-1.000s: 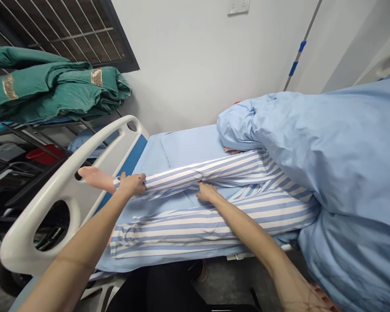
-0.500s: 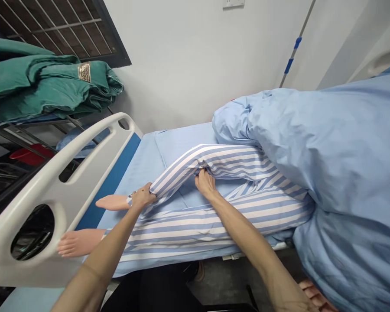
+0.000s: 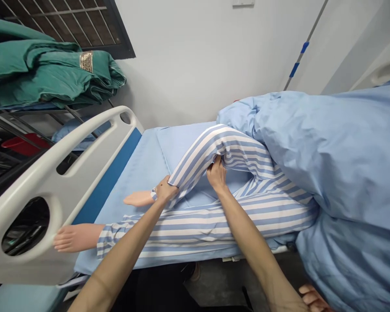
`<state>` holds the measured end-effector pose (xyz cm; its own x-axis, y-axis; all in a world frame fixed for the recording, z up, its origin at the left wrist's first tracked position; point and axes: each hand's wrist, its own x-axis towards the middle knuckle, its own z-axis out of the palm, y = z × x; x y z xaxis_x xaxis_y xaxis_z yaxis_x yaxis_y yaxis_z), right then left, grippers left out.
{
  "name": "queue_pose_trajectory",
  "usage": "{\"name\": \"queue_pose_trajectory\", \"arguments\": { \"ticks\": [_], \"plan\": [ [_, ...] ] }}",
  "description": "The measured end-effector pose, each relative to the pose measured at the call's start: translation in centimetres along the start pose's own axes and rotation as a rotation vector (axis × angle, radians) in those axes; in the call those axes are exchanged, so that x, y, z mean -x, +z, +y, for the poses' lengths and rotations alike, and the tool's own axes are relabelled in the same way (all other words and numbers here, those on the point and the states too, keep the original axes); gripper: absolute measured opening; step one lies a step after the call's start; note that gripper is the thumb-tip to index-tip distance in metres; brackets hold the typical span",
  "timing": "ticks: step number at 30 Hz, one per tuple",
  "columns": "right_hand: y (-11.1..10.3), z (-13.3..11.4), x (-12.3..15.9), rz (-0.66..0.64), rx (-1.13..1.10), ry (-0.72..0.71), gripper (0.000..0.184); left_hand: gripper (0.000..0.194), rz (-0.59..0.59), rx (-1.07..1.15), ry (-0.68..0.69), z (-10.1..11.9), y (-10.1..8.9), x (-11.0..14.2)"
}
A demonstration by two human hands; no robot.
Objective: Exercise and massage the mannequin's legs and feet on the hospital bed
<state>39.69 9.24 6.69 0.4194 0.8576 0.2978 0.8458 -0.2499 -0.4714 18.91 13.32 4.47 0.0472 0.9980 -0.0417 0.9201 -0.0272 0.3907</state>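
A manikin in blue-and-white striped trousers point(image 3: 195, 225) lies on the bed, its far leg point(image 3: 229, 136) bent with the knee raised. My left hand point(image 3: 166, 190) is closed round the lower shin of that leg, just above the bare far foot point(image 3: 139, 198). Behind the same knee, my right hand point(image 3: 217, 174) is closed against the underside of the leg, its fingertips partly hidden by cloth. The near leg lies straight along the mattress, its bare foot point(image 3: 79, 237) close to the footboard.
The white footboard point(image 3: 94, 125) stands at the left. A bunched blue quilt point(image 3: 338, 143) covers the manikin's upper part at the right. Folded green cloth point(image 3: 52, 71) lies on a rack beyond the footboard. Fingers point(image 3: 313, 298) show at the bottom right below the quilt.
The far knee has risen and bends more sharply. Its foot has slid right, away from the footboard, with both my hands moving along with the leg.
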Motion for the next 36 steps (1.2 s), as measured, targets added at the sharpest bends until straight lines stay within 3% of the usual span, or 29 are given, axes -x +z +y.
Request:
{"name": "queue_pose_trajectory", "arguments": {
  "ticks": [3, 6, 14, 18, 22, 26, 29, 32, 36],
  "plan": [
    [-0.1, 0.5, -0.1, 0.042, 0.008, 0.009, 0.06, 0.044, 0.042, 0.05, -0.003, 1.1, 1.7, 0.3],
    [0.2, 1.0, -0.2, 0.088, -0.024, 0.016, 0.066, 0.044, 0.055, 0.038, -0.01, 1.7, 2.3, 0.3],
    [1.5, 1.8, -0.3, 0.249, -0.171, -0.049, 0.065, 0.042, -0.001, -0.001, -0.014, 1.3, 0.7, 0.5],
    [1.5, 1.5, 0.0, 0.201, -0.149, -0.056, 0.058, 0.037, -0.005, -0.115, -0.017, -0.3, -2.3, 0.4],
    [1.8, 0.8, 0.5, 0.086, -0.117, -0.077, 0.043, 0.036, 0.012, -0.299, 0.042, -2.6, -7.3, -0.1],
    [2.5, 0.2, 1.4, -0.122, -0.017, -0.137, 0.032, 0.037, 0.033, -0.533, 0.134, -3.8, -12.9, -0.7],
    [3.1, 0.0, 2.1, -0.298, 0.048, -0.21, 0.03, 0.031, 0.039, -0.664, 0.203, -3.3, -15.9, -0.9],
    [3.4, -0.1, 2.5, -0.368, 0.044, -0.24, 0.031, 0.027, 0.042, -0.705, 0.225, -2.2, -17.6, -0.8],
    [3.4, -0.4, 2.7, -0.346, 0.012, -0.209, 0.028, 0.029, 0.033, -0.724, 0.217, -1.6, -18.1, -0.5]
  ]
}}
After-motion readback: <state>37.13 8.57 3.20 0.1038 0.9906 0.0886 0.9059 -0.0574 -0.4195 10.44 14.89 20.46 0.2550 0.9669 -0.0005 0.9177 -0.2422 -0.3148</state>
